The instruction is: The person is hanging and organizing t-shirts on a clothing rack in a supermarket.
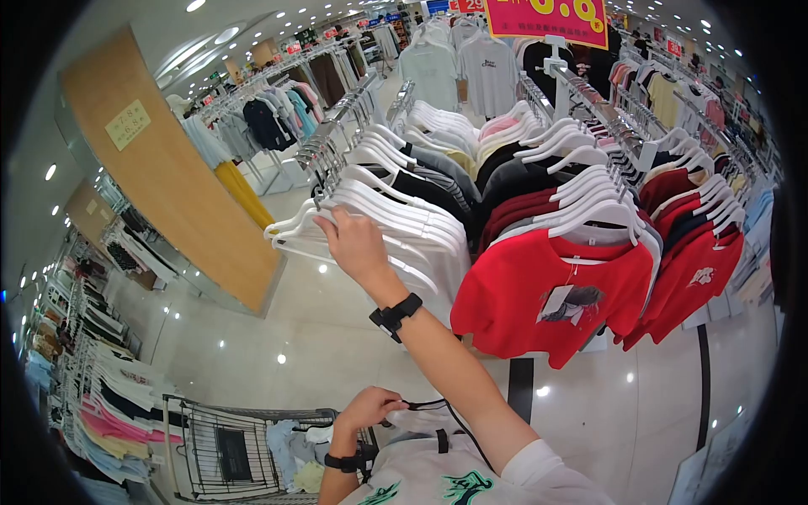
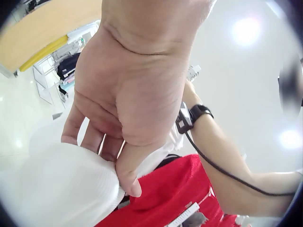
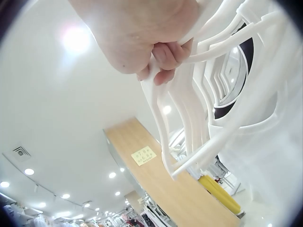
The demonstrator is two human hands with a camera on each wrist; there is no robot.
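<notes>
My right hand (image 1: 358, 248) reaches up to the front end of the left rail. Its fingers curl round the top of a white plastic hanger (image 3: 158, 118), which holds no garment on its visible arm. More white hangers (image 1: 396, 206) carrying white garments are packed right behind it. Low in the head view, close to my body, my left hand (image 1: 370, 408) pinches white cloth (image 2: 71, 184) between thumb and fingers. That cloth bunches below the fingertips in the left wrist view; the rest of it is hidden.
A red T-shirt (image 1: 539, 286) fronts the rack to the right, beside more red shirts (image 1: 694, 269). A shopping cart (image 1: 181, 404) with clothes in it stands at the lower left. Behind the rail's left side rises a wood-clad pillar (image 1: 168, 168). A sale sign (image 1: 547, 23) hangs overhead.
</notes>
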